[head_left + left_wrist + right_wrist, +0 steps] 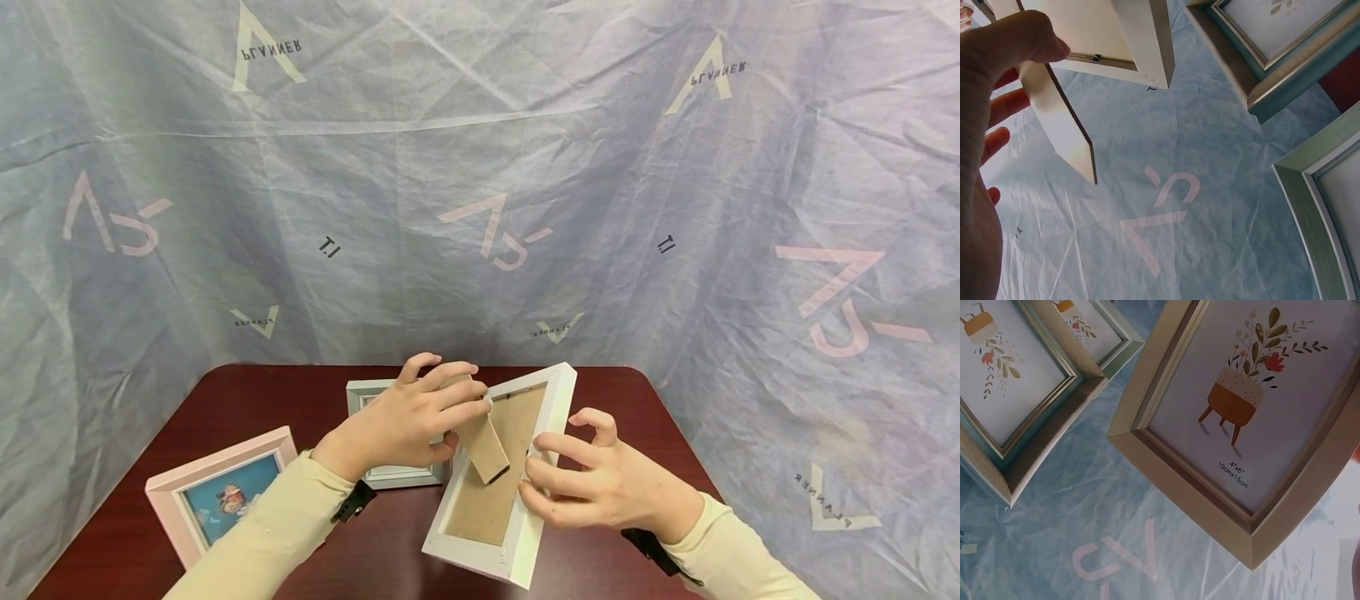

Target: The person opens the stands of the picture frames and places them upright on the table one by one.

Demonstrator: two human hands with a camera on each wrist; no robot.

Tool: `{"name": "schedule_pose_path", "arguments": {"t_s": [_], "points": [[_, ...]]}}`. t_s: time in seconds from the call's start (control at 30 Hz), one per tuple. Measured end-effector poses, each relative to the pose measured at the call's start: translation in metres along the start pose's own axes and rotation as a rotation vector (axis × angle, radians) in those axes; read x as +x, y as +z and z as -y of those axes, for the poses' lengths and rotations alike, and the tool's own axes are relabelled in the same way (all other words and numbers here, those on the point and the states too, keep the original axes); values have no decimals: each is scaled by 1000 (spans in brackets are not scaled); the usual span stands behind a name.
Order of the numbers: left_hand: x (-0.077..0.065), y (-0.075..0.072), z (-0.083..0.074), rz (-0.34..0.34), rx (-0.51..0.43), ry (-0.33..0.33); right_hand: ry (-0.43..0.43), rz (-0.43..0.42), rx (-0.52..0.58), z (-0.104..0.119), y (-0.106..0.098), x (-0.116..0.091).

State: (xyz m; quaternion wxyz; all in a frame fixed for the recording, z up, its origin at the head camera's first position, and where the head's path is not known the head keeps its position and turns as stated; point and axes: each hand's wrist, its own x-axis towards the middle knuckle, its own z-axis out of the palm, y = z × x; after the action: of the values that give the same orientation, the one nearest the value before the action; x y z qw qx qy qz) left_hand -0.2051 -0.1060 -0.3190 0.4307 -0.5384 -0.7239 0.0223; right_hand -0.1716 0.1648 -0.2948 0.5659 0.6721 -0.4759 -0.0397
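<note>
A white-edged picture frame (555, 417) is tilted up over the table with its tan backboard toward the head camera. My left hand (412, 417) pinches the frame's flat easel stand (483, 450), which sticks out from the back; the left wrist view has the thumb on one face of the stand (1063, 125) and fingers behind it. My right hand (592, 479) grips the frame's right side with curled fingers, its thumb hidden. In the right wrist view the frame's front (1179, 481) has a plant-pot print marked 4"x6".
A pink frame (217, 458) with a blue picture stands at the left of the dark red table (592, 567). Behind my left hand is a pale green frame (360, 387). The left wrist view has a teal and bronze frame (1254, 94) beside a green one (1310, 212). Printed cloth (480, 292) surrounds the table.
</note>
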Motion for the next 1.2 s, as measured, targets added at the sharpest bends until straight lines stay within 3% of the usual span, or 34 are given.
{"name": "schedule_pose_path", "arguments": {"t_s": [0.17,0.3,0.63,1.0,1.2], "points": [[-2,-6,2,-13,-48,-51,34,0,-31,0,-1,-4],[-5,-11,4,-33,-79,-94,117,11,-42,2,-2,-8],[-11,-9,3,-129,-153,-203,463,-51,-87,3,-5,-8],[-15,-2,-3,-121,-197,-298,826,-94,-85,8,-6,-34],[-16,10,-7,-127,-227,-361,1020,-96,-70,11,-8,-50]]}}
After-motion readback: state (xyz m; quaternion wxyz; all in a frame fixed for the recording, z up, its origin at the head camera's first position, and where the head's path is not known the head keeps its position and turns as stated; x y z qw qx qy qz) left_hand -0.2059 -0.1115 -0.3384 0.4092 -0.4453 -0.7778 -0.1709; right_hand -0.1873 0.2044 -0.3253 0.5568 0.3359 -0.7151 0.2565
